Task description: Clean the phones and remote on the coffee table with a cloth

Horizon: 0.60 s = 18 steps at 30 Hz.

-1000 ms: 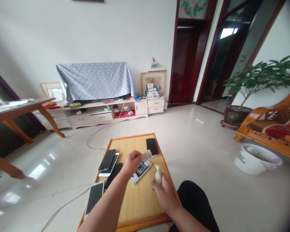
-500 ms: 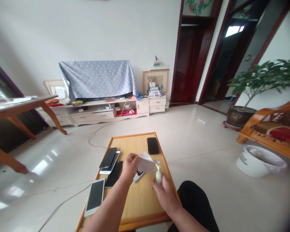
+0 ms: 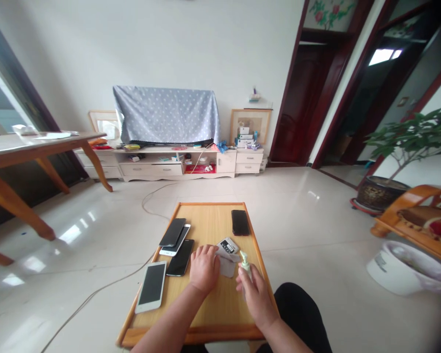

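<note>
A home living room — white TV cabinet (image 3: 150,169), potted plant (image 3: 407,137), wooden armchair (image 3: 407,215), glossy tiled floor (image 3: 297,220)

Pale wooden worktop (image 3: 209,215) with an orange rim, phones all over it: along the left edge a black phone (image 3: 172,232) lying on a white phone (image 3: 180,247), another black phone (image 3: 180,257) and a white-framed phone (image 3: 152,287). Third black phone (image 3: 240,222) near the far right corner, plus a white remote (image 3: 228,246) right against a grey cloth (image 3: 227,268) mid-worktop.

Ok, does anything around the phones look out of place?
Yes, a loose cable snakes across the floor to the edge of the wooden table. It looks odd lying out in the open, where someone could trip on it.
</note>
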Each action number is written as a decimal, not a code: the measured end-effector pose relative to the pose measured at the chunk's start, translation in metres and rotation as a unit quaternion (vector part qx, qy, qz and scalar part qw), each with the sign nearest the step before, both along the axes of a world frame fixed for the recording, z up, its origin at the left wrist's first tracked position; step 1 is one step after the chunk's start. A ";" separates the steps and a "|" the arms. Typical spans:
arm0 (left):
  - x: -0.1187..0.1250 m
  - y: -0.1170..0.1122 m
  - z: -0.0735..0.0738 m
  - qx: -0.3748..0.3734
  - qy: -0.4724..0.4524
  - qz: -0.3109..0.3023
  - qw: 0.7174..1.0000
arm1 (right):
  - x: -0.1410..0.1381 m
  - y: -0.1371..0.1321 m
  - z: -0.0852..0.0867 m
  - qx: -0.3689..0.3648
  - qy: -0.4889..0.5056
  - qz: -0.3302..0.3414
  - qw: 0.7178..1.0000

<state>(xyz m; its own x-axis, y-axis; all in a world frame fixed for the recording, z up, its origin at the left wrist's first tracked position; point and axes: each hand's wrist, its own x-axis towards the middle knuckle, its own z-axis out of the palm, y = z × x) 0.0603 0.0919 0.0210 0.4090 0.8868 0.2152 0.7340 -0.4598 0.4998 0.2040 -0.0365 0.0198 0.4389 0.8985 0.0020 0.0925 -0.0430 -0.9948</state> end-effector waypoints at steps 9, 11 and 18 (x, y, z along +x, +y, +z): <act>0.024 0.045 -0.002 -0.031 0.073 0.048 0.996 | -0.007 0.002 -0.013 -0.011 -0.026 0.000 1.000; 0.023 0.047 -0.002 -0.034 0.074 0.068 0.994 | -0.007 0.003 -0.018 -0.011 -0.030 0.000 0.999; 0.012 0.045 -0.005 -0.025 0.061 0.141 0.988 | -0.010 0.002 -0.020 -0.018 -0.024 0.005 1.000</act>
<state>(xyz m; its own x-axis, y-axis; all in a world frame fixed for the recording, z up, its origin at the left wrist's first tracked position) 0.0718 0.1369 0.0165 0.1650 0.9775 0.1316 0.8858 -0.2056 0.4160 0.1942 -0.0343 -0.0001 0.4303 0.9026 -0.0100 0.1398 -0.0776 -0.9871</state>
